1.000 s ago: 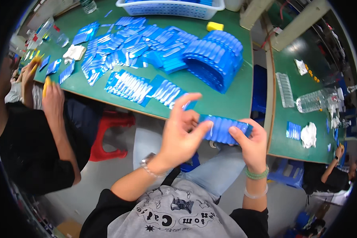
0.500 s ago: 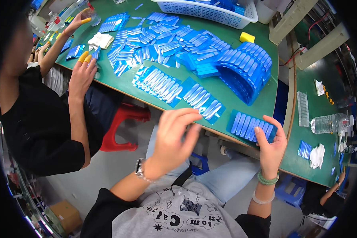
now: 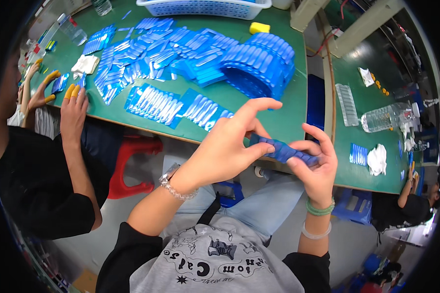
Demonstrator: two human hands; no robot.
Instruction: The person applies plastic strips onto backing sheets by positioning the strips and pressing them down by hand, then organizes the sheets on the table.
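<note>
Blue plastic is nearly everywhere. Both hands hold one blue ribbed plastic strip point(image 3: 284, 151) up in the air, just in front of the near edge of the green table point(image 3: 288, 117) and above the person's lap. The left hand point(image 3: 225, 149) pinches the left end of the strip between the thumb and the fingers, and its pointer finger sticks out over the top. The right hand point(image 3: 315, 166) curls around the right end, with the thumb on top and the fingers under it. So both hands are closed on the strip.

On the table, just behind the hands, lie two flat blue trays point(image 3: 173, 105) side by side. Farther back sits a big curved stack of blue trays point(image 3: 261, 66), shaped like an arch. To its left many loose blue pieces point(image 3: 137, 53) are spread out. A small yellow block point(image 3: 259, 28) lies near a white basket point(image 3: 205, 9) at the far edge.

On the left sits another person in a black top. One hand point(image 3: 73, 110) of theirs rests on the table edge and has orange finger covers. A red stool point(image 3: 132, 161) stands beside them.

On the right stands a second green table point(image 3: 371, 63) with a clear water bottle point(image 3: 384, 117), a clear tray point(image 3: 347, 103) and a white cloth point(image 3: 376, 158) on it.
</note>
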